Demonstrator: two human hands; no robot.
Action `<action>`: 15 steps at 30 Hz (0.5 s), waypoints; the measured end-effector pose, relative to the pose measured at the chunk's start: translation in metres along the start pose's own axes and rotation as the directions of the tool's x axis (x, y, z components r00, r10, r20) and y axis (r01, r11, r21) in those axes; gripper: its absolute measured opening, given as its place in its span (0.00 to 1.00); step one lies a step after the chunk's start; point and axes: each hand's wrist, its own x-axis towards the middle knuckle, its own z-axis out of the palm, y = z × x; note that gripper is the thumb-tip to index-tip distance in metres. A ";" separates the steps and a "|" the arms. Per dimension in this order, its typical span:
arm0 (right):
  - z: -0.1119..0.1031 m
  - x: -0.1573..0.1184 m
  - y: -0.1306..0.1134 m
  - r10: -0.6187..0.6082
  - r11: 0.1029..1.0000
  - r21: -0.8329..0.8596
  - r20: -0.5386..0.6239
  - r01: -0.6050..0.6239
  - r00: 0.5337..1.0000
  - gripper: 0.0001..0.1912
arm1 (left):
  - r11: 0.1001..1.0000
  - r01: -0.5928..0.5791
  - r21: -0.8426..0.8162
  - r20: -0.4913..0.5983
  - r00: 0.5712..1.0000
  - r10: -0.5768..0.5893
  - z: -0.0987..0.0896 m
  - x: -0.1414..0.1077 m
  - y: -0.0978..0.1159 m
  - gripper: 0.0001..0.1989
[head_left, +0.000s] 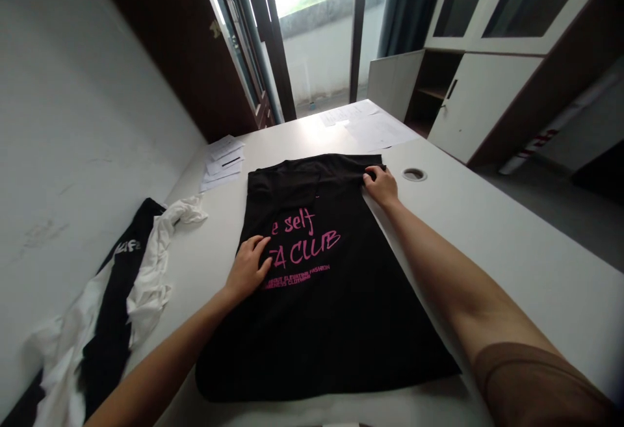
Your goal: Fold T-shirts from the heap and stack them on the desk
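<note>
Pale, scuffed wall (pixel 73 89) at left, a dark brown panel (pixel 160 43) adjoining. Bright daylight enters through tall window (pixel 316 30), dark curtain (pixel 412 11) alongside. At right, white cabinet (pixel 487 105), one lower door (pixel 394 86) open, above grey floor (pixel 521 199).

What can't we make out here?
Head view throughout:
Any print under the left hand: covered by it.
Whether the right hand pinches the black garment: fingers hide the contact.
Writing on the papers at left: too small.
Piled clothes: lower end cut off by the frame edge.
Open cabinet: deep interior too dark.
</note>
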 end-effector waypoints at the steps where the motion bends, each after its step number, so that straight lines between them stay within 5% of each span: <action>1: -0.001 -0.001 -0.001 -0.001 1.000 0.001 0.002 0.001 1.000 0.23 | 0.997 0.074 0.002 0.004 0.997 -0.074 -0.006 -0.018 -0.002 0.30; 8: -0.008 -0.007 -0.010 -0.003 1.000 0.007 0.009 0.003 1.000 0.23 | 0.964 0.263 0.044 0.193 0.944 -0.267 -0.031 -0.118 0.007 0.26; 12: -0.009 -0.010 -0.012 -0.003 1.000 0.018 0.024 0.002 1.000 0.23 | 0.915 0.382 0.131 0.245 0.882 -0.404 -0.037 -0.148 0.010 0.22; 15: -0.009 -0.012 -0.013 -0.010 1.000 0.029 0.032 0.009 0.999 0.22 | 0.921 0.390 -0.020 0.310 0.878 -0.365 -0.039 -0.155 0.013 0.22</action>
